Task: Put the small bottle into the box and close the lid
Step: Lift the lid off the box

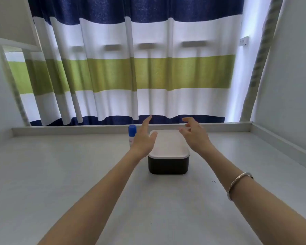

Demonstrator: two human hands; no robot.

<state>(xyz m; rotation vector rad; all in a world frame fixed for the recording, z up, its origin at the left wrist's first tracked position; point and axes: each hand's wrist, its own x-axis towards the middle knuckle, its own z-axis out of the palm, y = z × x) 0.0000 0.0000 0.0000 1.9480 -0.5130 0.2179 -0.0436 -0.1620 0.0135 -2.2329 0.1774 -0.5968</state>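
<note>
Small bottle upright on the table, left of the closed box, half hidden behind the left hand.

The left hand's fingers are spread and loose, holding nothing, and the left hand hangs over the left edge of the lid; whether it touches the lid I cannot tell. The right hand's fingers curl slightly, parted and empty too, with the right hand raised at the lid's right side. The pale lid sits flat on the dark box. The bottle has a blue cap and a white body. A metal bangle circles the right forearm. Both bare forearms stretch across the white table, and a striped curtain of blue, white and green hangs behind it.
</note>
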